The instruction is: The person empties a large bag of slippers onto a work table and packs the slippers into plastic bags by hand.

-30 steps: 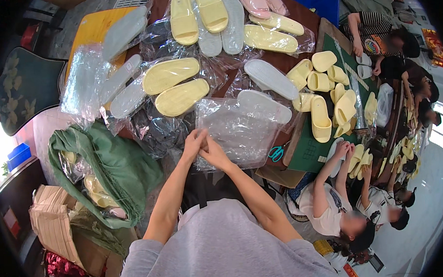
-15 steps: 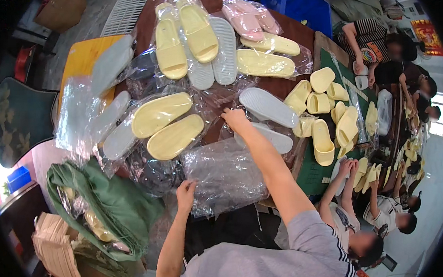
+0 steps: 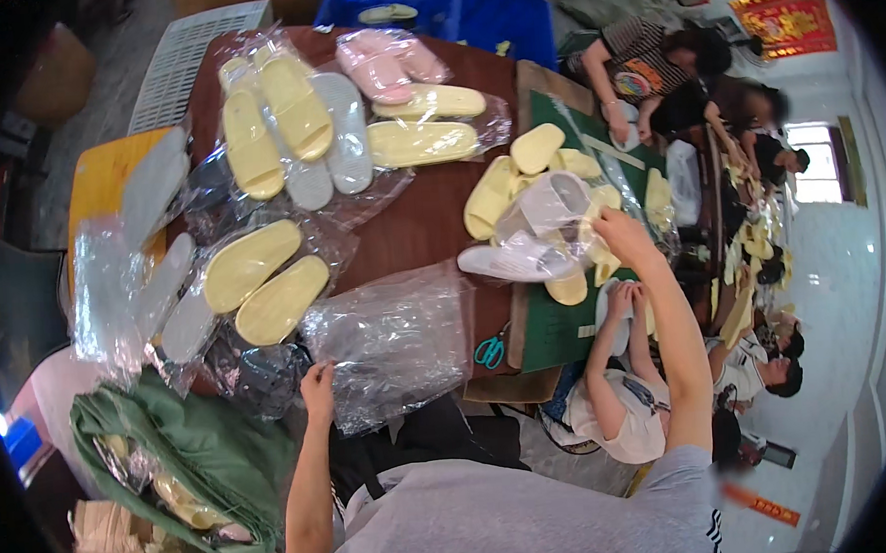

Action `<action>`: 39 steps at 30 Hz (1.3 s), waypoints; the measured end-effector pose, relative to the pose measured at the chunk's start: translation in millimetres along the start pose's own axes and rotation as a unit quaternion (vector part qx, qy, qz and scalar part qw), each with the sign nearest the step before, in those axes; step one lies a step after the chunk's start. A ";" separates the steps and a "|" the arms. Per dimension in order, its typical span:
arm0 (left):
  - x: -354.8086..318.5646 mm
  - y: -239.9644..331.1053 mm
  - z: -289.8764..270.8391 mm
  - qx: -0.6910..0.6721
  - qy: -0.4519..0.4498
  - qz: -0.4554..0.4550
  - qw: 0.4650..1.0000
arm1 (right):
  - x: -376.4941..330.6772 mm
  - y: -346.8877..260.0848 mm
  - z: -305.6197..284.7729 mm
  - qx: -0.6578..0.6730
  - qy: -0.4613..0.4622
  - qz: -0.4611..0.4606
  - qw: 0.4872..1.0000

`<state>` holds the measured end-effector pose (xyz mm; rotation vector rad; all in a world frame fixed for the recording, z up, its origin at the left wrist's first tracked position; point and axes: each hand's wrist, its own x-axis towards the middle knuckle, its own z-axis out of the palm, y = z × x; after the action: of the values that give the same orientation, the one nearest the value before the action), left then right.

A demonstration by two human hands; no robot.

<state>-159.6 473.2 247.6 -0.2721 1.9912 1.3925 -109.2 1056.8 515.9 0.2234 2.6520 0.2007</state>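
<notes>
A pair of grey slippers (image 3: 550, 211) in a clear bag is tilted over a heap of yellow slippers (image 3: 490, 196). My right hand (image 3: 621, 237), arm stretched out to the right, is closed at the far side of this grey pair; its fingertips are partly hidden. Close to my body, the fingers of my left hand (image 3: 318, 388) pinch the near left edge of a flat stack of clear plastic bags (image 3: 395, 324). Beyond that hand lies a bagged yellow pair (image 3: 282, 300), soles flat on the table.
More bagged slippers lie farther back, among them a pink pair (image 3: 387, 64) and yellow ones (image 3: 296, 104). Teal scissors (image 3: 489, 351) rest at the brown table's (image 3: 396, 241) right edge, beside a green mat (image 3: 556, 336). A green sack (image 3: 192, 460) stands at left. Co-workers sit at right.
My right hand has swung right, and the grey pair has gone from the brown table onto the yellow heap, turned straps up. The teal scissors have come into sight. My left hand stays at the bags.
</notes>
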 end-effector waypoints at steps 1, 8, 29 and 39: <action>1.7 5.1 4.8 -0.008 0.005 0.022 1.000 | -34.2 32.3 11.0 -0.009 -0.006 0.028 1.000; 3.6 18.0 9.8 0.065 0.026 0.022 0.997 | -122.9 95.2 19.3 0.156 0.244 0.188 0.939; -11.9 100.4 3.6 0.119 -0.108 0.301 0.940 | -68.4 -218.1 -43.4 0.231 0.184 0.225 0.928; -12.5 92.7 -2.6 0.012 -0.165 0.218 0.962 | 17.5 -441.5 57.0 0.484 -0.154 0.094 0.856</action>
<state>-200.2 505.9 325.4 0.4132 1.8475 1.5553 -152.3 635.2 378.9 0.7547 2.1701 -1.0497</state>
